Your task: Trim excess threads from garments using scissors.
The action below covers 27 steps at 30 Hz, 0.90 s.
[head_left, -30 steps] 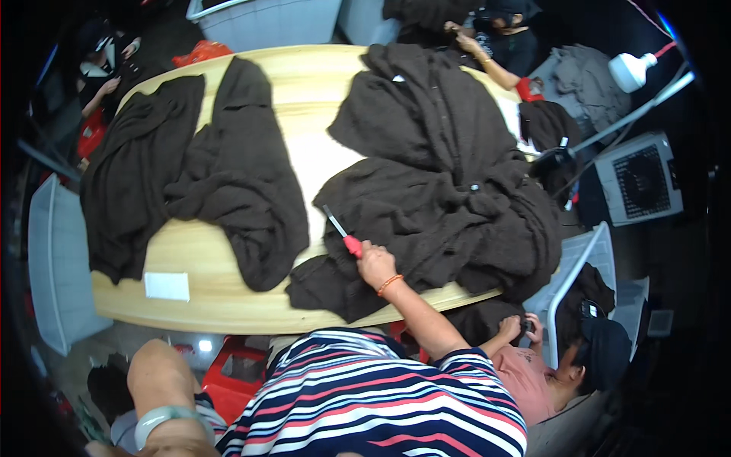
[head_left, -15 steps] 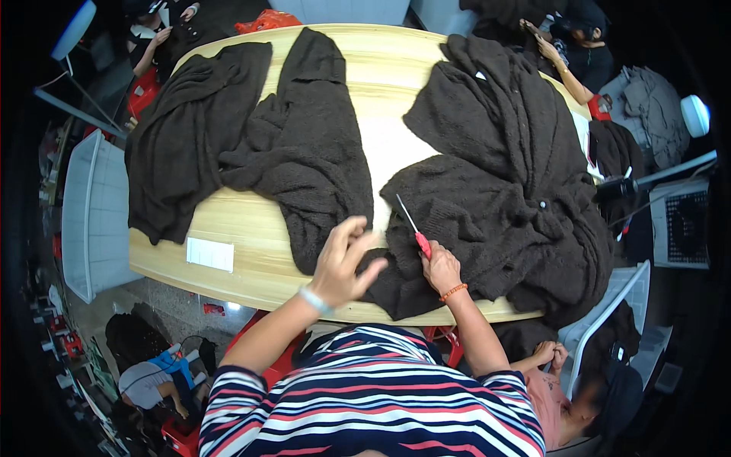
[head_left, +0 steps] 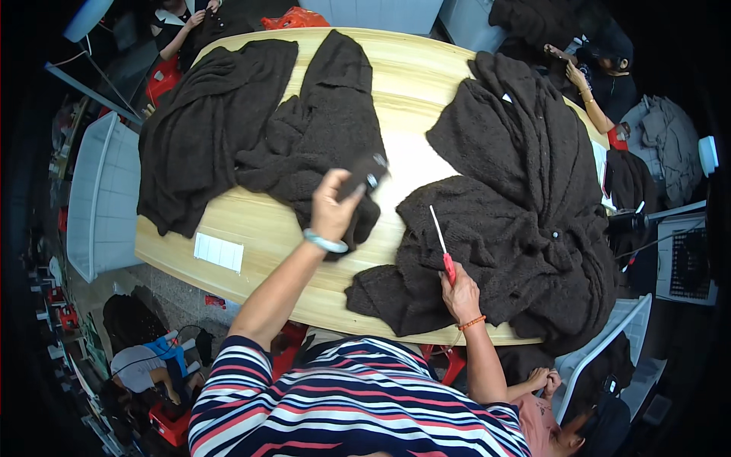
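Note:
My left hand (head_left: 333, 209) is closed on a lifted, blurred edge of the left dark brown knit garment (head_left: 335, 114). Small white marks, perhaps a label, show on the raised part beside my fingers. In my right hand (head_left: 461, 297) is a red-handled tool (head_left: 449, 266) with a long thin metal shaft, pointing away from me; its exact kind is unclear. That hand is over the near part of another dark brown knit garment (head_left: 502, 236), which lies bunched across the right side of the table. A small white round spot shows on this garment.
The pale wooden table (head_left: 289, 282) has a white paper (head_left: 218, 252) at its near left. White bins (head_left: 95, 198) stand left and lower right. A lamp arm (head_left: 670, 215) reaches in from the right. Co-workers sit around: far left, far right (head_left: 601, 76), lower left and lower right.
My left hand was open and blurred above the left garment's near end; now it grips a lifted edge, a little farther away. The tool stays in my right hand. The whole view has shifted slightly.

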{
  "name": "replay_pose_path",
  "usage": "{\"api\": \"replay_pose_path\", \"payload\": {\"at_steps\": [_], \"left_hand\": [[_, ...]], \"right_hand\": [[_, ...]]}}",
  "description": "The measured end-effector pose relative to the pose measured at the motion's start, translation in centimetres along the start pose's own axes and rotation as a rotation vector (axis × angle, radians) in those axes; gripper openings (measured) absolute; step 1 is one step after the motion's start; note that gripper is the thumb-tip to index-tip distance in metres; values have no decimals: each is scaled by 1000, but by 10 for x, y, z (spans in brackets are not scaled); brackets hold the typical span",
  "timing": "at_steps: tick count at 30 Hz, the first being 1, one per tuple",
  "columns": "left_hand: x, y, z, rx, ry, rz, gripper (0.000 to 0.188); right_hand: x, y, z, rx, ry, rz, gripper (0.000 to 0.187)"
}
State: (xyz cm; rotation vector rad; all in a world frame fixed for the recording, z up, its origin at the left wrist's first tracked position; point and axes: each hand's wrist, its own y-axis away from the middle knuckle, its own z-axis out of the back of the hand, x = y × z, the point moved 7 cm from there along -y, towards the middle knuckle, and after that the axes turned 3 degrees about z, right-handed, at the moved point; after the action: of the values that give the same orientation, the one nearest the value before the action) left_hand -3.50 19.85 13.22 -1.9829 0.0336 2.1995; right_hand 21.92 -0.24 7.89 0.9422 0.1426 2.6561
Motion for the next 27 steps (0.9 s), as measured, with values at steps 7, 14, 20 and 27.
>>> {"api": "replay_pose_path", "payload": {"at_steps": [7, 14, 20, 27], "left_hand": [[-20, 119, 108, -297, 91, 255, 41], [98, 224, 106, 1, -599, 306, 60], [113, 198, 98, -50, -682, 257, 65], [89, 215, 53, 217, -1002, -129, 61]], "right_hand": [[-6, -3, 19, 36, -6, -82, 28], [1, 6, -3, 128, 124, 37, 29], [24, 21, -15, 173, 154, 107, 28], [48, 31, -21, 227, 126, 238, 28]]}}
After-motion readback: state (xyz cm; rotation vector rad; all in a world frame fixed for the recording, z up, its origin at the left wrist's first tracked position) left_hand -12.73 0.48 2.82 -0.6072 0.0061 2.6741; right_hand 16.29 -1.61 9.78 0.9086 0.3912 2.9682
